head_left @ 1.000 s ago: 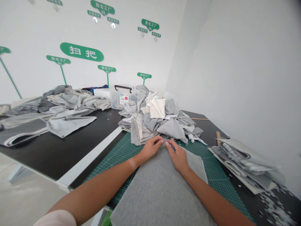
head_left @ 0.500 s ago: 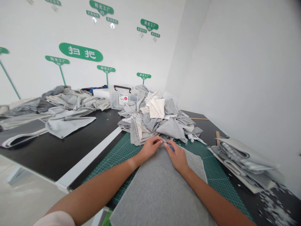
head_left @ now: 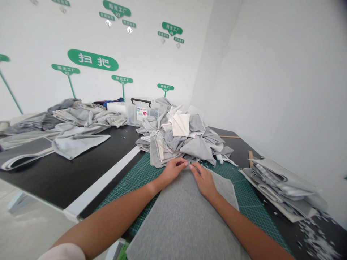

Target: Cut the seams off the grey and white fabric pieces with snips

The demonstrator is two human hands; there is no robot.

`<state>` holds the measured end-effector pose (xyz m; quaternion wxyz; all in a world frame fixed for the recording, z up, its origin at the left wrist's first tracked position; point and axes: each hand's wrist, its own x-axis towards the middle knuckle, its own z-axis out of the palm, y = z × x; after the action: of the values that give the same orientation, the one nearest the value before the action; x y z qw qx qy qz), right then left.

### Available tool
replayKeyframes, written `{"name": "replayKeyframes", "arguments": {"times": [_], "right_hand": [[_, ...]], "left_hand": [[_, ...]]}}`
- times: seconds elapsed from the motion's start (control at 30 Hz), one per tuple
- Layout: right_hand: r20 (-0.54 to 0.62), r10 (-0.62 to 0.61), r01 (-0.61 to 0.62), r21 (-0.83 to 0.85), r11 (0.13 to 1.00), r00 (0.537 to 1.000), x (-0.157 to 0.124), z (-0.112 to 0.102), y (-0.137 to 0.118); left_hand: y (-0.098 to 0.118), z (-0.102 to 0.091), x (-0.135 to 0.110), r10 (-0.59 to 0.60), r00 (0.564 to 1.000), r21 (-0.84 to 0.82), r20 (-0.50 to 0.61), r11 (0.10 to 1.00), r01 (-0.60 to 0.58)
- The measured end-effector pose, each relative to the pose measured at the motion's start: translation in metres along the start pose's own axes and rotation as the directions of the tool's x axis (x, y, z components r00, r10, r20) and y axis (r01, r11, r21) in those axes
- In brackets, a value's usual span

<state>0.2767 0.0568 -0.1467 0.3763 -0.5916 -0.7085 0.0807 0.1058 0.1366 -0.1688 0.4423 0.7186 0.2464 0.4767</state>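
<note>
A flat piece of grey cloth (head_left: 187, 220) lies on a green cutting mat (head_left: 126, 189), stretching from the near edge toward the piled fabric. At the cloth's far edge, my left hand (head_left: 174, 170) is closed in a pinch on it. Close beside, my right hand (head_left: 202, 180) is also closed, its fingertips nearly meeting those of the left. A bit of a small blue-handled tool (head_left: 199, 172) shows between the right fingers; the rest of it is hidden, so its exact kind is unclear.
A heap of grey and cream cloths (head_left: 181, 126) rises just beyond my hands, next to a clear plastic box (head_left: 131, 113). More fabric (head_left: 78, 119) lies at left on the black table (head_left: 108, 155). Folded cloths (head_left: 282, 187) and scattered scraps (head_left: 316, 236) are at right.
The blue tool in my right hand has turned or slipped behind the fingers, so less of it shows. Both hands stay at the same spot on the cloth.
</note>
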Motion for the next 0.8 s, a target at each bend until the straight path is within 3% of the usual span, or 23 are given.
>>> {"name": "replayKeyframes", "arguments": {"times": [0.8], "right_hand": [[0.02,-0.02,0.019,0.057,0.998,1.0,-0.0002,0.0025,0.0015]], "left_hand": [[-0.0038,0.0015,0.0004,-0.022,1.0,-0.017,-0.009,1.0,0.022]]}}
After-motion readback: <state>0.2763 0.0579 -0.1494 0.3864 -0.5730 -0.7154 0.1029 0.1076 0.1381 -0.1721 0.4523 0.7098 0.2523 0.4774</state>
